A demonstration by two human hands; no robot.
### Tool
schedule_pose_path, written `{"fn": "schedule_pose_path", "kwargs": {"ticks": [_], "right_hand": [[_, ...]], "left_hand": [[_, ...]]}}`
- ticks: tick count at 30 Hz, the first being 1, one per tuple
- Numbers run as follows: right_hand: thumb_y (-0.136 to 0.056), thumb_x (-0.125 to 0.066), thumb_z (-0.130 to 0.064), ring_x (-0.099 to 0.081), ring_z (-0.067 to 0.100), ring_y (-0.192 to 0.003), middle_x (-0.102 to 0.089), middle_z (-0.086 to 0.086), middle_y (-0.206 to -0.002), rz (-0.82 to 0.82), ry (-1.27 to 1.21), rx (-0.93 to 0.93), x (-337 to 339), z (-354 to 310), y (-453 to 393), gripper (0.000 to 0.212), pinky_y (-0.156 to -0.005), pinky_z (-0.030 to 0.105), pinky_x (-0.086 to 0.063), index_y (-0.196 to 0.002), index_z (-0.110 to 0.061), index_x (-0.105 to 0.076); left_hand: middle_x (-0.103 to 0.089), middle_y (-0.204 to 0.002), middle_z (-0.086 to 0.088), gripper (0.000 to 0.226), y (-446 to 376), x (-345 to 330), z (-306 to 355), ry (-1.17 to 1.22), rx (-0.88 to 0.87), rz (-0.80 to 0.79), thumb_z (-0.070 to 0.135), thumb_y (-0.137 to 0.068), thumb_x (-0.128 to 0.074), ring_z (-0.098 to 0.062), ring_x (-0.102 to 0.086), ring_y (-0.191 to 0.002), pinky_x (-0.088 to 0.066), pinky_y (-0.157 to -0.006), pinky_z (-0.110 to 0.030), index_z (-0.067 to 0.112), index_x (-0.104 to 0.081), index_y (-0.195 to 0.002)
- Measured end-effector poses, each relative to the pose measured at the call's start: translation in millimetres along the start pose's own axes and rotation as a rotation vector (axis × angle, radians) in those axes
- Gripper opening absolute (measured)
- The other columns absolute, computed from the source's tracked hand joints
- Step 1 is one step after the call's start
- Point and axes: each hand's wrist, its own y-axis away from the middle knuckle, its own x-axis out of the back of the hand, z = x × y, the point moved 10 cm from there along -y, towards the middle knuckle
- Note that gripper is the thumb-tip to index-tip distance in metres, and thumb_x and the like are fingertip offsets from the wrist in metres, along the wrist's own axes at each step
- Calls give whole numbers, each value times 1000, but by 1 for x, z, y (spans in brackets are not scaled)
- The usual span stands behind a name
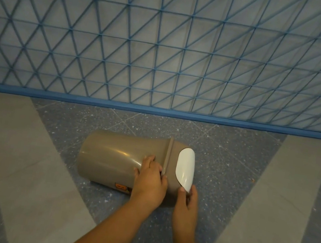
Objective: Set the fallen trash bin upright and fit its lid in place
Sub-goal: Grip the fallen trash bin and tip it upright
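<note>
A tan plastic trash bin [112,155] lies on its side on the floor, its base to the left and its mouth to the right. A tan lid [170,165] with a white swing flap [185,168] sits on the mouth end. My left hand [150,180] rests over the bin's wall just beside the lid's rim, fingers curled on it. My right hand [188,201] grips the lid's near edge, thumb by the white flap. An orange label [120,187] shows low on the bin's near side.
A blue metal lattice fence [167,49] with a blue bottom rail [157,111] stands just beyond the bin. The floor has a dark speckled tile band [222,162] between lighter grey bands [22,162] on both sides.
</note>
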Motion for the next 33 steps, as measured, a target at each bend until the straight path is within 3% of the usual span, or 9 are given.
{"fn": "schedule_pose_path", "kwargs": {"ticks": [6,8,10,12,14,16,20,23,33], "right_hand": [[-91,-50,-35,-43,21,-131,-44,5,-146,-16,34,134,-9,-41,5,56,-108,47,-38,-144,-23,-35],[-88,-55,-37,-38,21,-134,-40,2,-148,-23,89,247,-14,-72,9,60,-109,48,-35,-143,-29,-33],[-83,-59,-38,-33,20,-135,-38,-4,-149,-37,183,375,-22,-108,18,65,-110,48,-33,-142,-37,-32],[-81,-61,-37,-30,19,-135,-37,-6,-150,-63,261,531,-34,-144,29,67,-110,48,-31,-141,-39,-32],[-81,-62,-34,-29,18,-135,-36,-6,-151,-106,320,674,-49,-174,42,67,-110,49,-31,-141,-38,-32],[-82,-60,-34,-28,18,-136,-35,-4,-151,-154,388,788,-67,-198,51,65,-111,49,-30,-142,-35,-33],[-84,-57,-37,-25,21,-140,-34,-2,-153,-257,538,927,-110,-221,68,63,-114,48,-25,-142,-34,-33],[-85,-55,-37,-23,21,-141,-30,-5,-155,-312,655,1005,-138,-222,82,64,-115,41,-20,-144,-36,-29],[-87,-55,-24,-21,24,-143,-27,-1,-156,-402,836,1160,-183,-202,116,62,-117,45,-18,-144,-33,-30]], "left_hand": [[-30,-153,-6,22,-14,31,2,195,83,49,16,-85,-55,-22,-34,-140,-21,-119,-36,21,-43,-68],[-33,-153,-4,19,-17,55,2,301,126,107,15,-86,-57,-21,-41,-135,-27,-110,-25,17,-48,-69],[-41,-147,-5,10,-21,81,-4,413,176,157,16,-85,-58,-23,-50,-125,-38,-107,-32,12,-55,-76],[-60,-124,-11,9,-25,103,-11,526,218,164,20,-85,-57,-24,-61,-102,-51,-83,-38,12,-58,-80],[-64,-86,-6,12,-25,122,-18,619,240,155,23,-87,-54,-19,-57,-77,-43,-60,-28,16,-58,-78],[-56,-70,-3,16,-25,138,-32,711,264,170,22,-87,-54,-17,-50,-69,-40,-63,-28,17,-55,-72],[-55,-66,-9,16,-23,155,-61,897,300,179,17,-84,-53,-19,-53,-66,-43,-69,-36,16,-52,-68],[-59,-45,6,18,-21,161,-82,1016,290,186,14,-85,-50,-1,-59,-43,-46,-64,-31,16,-56,-67],[-68,-99,-9,22,-11,139,-144,1192,429,199,18,-85,-49,-18,-64,-94,-53,-68,-33,12,-64,-100]]}}
